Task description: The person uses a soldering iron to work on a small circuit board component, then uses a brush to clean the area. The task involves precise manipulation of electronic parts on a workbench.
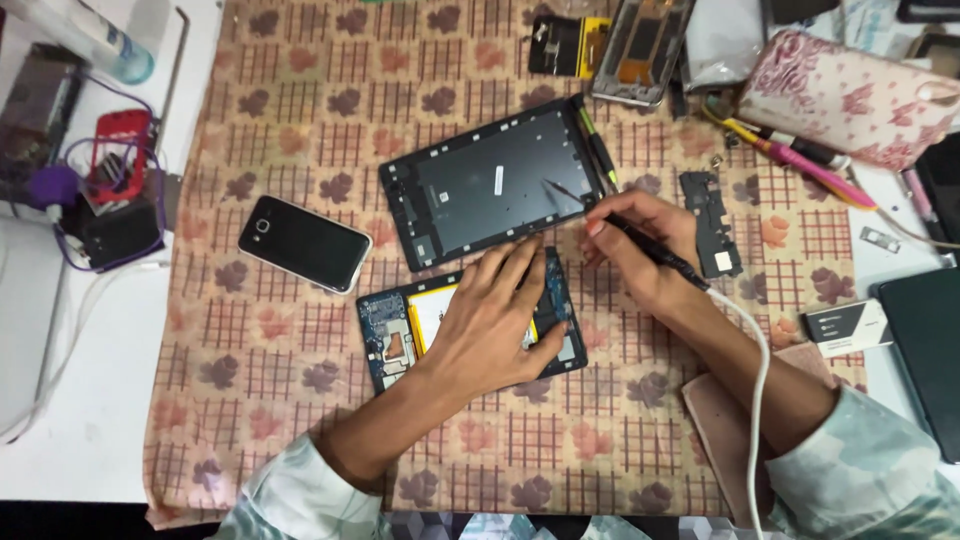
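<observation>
Bench covered with a patterned cloth (250, 400). Left hand (495, 320) lies flat, fingers spread, pressing on an opened tablet body (390, 335) with blue board and yellow battery exposed, at the cloth's centre. Right hand (640, 250) pinches a corded soldering iron (610, 218) pen-style, fingers closed round the barrel, tip resting over the lower right edge of the detached tablet back panel (495, 185) just above. A black phone (305, 243) sits to the left, well apart.

Judgement: the work goes best with the flat hand holding the body steady, the tip brought down lightly and briefly, and the white cable (755, 400) kept off the board.
</observation>
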